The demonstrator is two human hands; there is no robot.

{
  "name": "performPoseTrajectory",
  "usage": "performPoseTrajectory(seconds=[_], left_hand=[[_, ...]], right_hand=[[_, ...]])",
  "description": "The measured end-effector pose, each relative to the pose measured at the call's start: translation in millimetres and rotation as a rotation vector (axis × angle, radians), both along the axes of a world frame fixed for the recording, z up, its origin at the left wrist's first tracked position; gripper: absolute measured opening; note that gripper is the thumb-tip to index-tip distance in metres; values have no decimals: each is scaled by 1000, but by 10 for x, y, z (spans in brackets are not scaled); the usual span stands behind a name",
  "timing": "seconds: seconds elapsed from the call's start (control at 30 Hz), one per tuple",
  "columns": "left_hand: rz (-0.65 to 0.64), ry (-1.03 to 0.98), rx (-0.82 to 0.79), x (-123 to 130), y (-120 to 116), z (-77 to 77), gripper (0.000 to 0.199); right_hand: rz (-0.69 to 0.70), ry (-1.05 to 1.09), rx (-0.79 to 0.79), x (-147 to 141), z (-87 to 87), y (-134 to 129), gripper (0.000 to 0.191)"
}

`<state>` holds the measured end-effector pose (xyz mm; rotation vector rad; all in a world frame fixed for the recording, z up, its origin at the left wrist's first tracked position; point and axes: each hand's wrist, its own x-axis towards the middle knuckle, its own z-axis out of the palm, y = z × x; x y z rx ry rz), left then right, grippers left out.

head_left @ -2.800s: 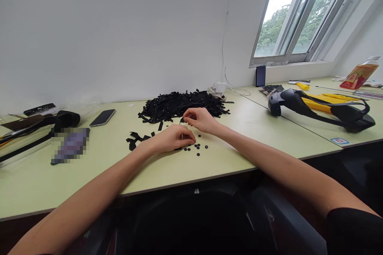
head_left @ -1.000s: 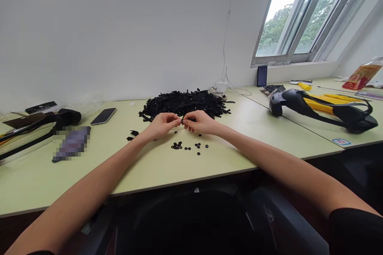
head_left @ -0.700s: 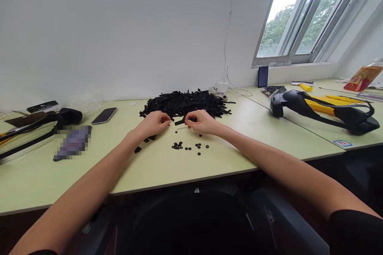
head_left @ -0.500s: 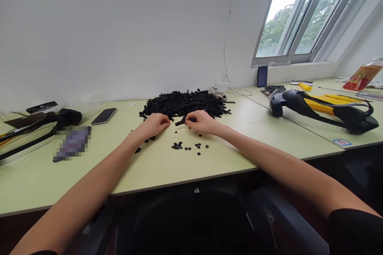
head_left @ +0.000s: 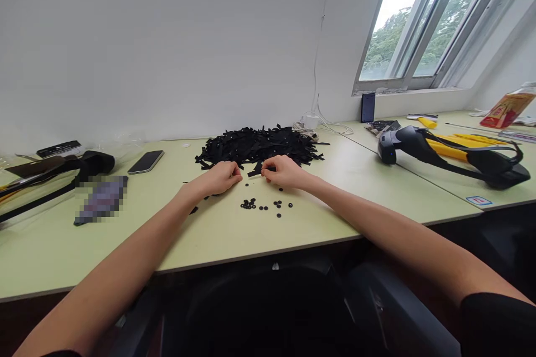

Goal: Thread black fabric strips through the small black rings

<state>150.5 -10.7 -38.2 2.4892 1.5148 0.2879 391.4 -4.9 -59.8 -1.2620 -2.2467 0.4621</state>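
A heap of black fabric strips (head_left: 255, 144) lies against the wall at the middle of the table. Just in front of it, my right hand (head_left: 278, 172) pinches a black strip (head_left: 254, 172) that sticks out to the left of the fingertips. My left hand (head_left: 226, 176) is closed, thumb against fingers, left of that strip; what it holds, if anything, is too small to make out. Small black round pieces (head_left: 248, 204) lie scattered on the table nearer the front edge. A few dark strips (head_left: 194, 210) are partly hidden beside my left forearm.
A phone (head_left: 146, 162) and a pixelated purple item (head_left: 103, 199) lie at the left, near a black strapped device (head_left: 98, 162). At the right are a black headset (head_left: 404, 139), yellow gloves (head_left: 450, 148), an upright phone (head_left: 367, 107) and a bottle (head_left: 507, 109). White cables (head_left: 330, 122) run behind the heap.
My left hand has shifted slightly right and down, its fingers closer together. The strip at my right hand has moved slightly to the right with the fingertips.
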Motion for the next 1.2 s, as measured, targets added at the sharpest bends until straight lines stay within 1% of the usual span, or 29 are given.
performPoseTrajectory(seconds=[0.1,0.17,0.27,0.37,0.47,0.57,0.67,0.8,0.9,1.0,1.2], left_hand=[[-85,-90,43,55,-22,-54,14],[-138,-185,85,99,-49,-63,16],[-202,-339,157,167,-110,-34,18],[-260,-419,206,228,-172,0,17],[-287,-432,198,259,-190,-12,16],[-257,-420,167,246,-162,-49,16],[-225,-431,148,209,-130,-75,19],[-221,-402,154,175,-102,-96,24],[-221,-348,174,162,-78,-113,28],[-219,-346,173,155,-60,-119,30],[-251,-365,183,151,-77,-71,28]], right_hand=[[-44,-26,1,5,8,1,18],[-50,-36,2,5,9,0,18],[-42,-40,3,1,-2,5,17],[-38,-30,14,-5,-19,13,16],[29,40,-27,-15,-24,1,16],[131,134,-103,-29,-20,-31,18],[185,186,-142,-35,-19,-54,20],[217,183,-135,-21,-27,-49,19],[227,179,-122,-13,-26,-46,20],[224,163,-97,-12,-16,-53,20],[260,158,-72,-3,19,-53,16]])
